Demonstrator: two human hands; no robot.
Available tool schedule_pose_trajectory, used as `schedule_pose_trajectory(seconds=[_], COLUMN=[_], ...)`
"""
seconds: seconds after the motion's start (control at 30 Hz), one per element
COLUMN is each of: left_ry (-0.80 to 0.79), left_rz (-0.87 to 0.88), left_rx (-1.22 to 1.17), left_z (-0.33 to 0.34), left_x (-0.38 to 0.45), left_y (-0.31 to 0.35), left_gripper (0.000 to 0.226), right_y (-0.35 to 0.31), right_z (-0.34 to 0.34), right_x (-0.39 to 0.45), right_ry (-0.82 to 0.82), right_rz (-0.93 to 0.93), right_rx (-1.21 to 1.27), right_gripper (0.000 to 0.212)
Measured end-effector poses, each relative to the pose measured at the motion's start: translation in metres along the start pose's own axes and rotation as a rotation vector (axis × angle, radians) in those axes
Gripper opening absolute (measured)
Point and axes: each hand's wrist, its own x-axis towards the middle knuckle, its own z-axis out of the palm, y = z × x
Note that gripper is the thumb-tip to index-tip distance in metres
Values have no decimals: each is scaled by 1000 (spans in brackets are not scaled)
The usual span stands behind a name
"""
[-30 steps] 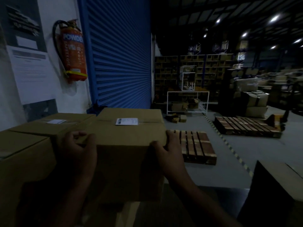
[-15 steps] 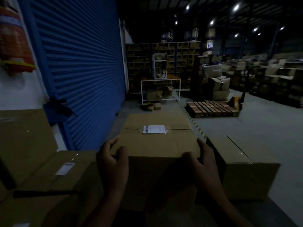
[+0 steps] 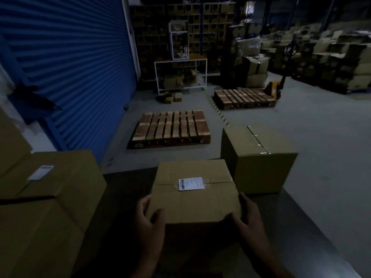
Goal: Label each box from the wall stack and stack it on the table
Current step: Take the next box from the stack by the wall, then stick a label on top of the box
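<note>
- Left hand (image 3: 149, 221) and right hand (image 3: 248, 217) are gripping the labelled box (image 3: 193, 192) by its near corners, fingers curled round the edges.
- The box is lying between both hands, equally near each, over the dark counter (image 3: 297, 227).
- Beyond the right fingers, an unlabelled box (image 3: 259, 159) is sitting just beside it.
- Judgement: the set-down is depending on that narrow gap.

Seen from above in dim warehouse light: the left hand (image 3: 149, 223) and right hand (image 3: 249, 219), bare, forearms uncovered by sleeves.
</note>
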Motion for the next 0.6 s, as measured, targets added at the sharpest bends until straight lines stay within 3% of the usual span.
schedule_pose_trajectory(seconds=[0.37, 0.5, 0.6], left_ry=[-105, -128, -109], left_rz=[-213, -70, 113], left_rx=[98, 146, 285], left_z=[2, 4, 18], left_x=[-30, -1, 20], left_y=[-54, -40, -24], left_gripper=[45, 54, 64], right_y=[42, 33, 20], right_z=[-23, -12, 6], right_x=[5, 9, 14], right_ry=[52, 138, 104], right_rz=[-3, -160, -306], right_rx=[-348, -751, -820], right_gripper=[62, 64, 70])
